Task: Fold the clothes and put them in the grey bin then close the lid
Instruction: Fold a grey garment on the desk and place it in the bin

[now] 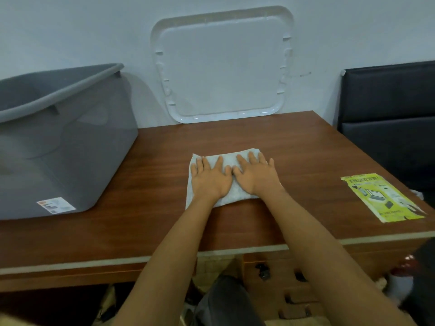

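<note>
Cloth point(226, 158) flat beneath both hands, left hand point(210, 178), right hand point(255, 176).

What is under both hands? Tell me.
A folded white cloth lies flat on the wooden table, pressed by the left hand and right hand with straight fingers. Its middle is covered, so folds there cannot be seen.

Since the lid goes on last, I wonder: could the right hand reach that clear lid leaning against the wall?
Probably yes: bare table lies between the right hand, flat on the folded cloth, and the lid; nothing stands in the way.
</note>
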Demonstrator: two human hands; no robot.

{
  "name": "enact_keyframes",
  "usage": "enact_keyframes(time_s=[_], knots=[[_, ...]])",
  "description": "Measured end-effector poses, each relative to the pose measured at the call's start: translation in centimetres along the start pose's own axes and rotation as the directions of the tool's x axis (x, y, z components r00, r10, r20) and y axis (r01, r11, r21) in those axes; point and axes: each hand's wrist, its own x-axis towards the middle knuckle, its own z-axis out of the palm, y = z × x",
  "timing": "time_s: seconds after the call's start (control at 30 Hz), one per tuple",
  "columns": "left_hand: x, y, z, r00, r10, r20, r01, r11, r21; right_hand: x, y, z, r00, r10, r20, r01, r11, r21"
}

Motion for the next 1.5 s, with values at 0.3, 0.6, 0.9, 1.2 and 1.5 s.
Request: enact_keyframes(time_s=[0.3,0.6,0.9,1.2,1.5], knots=[[0.0,0.1,0.4,1.000,-0.004,-0.006,0.004,1.000,0.005,-0.3,-0.2,0.0,1.000,0.005,0.002,-0.005,0.999,-0.045],[-3.0,-0.1,-1.7,0.951,-0.239,-0.195,0.214,0.967,-0.141,-2.1,-1.1,-0.9,0.962,0.221,-0.160,-0.219,0.975,0.026],[-3.9,-2.2,-6.9,0.910,-0.349,0.225,0.415,0.781,-0.467,-3.8,-2.0,-5.7,0.835,0.521,0.179,-0.545,0.737,0.399],[1.6,-3.4,-7.7,0.905,-0.274,0.325,0.425,0.555,-0.715,0.3,-1.4,-9.5,0.884,0.257,0.390,-0.465,0.570,0.677],[11.0,-5.4,-12.3,0.894,-0.310,0.324,0.447,0.551,-0.705,9.8,-3.0,-13.5,0.847,0.267,0.459,-0.531,0.455,0.715]])
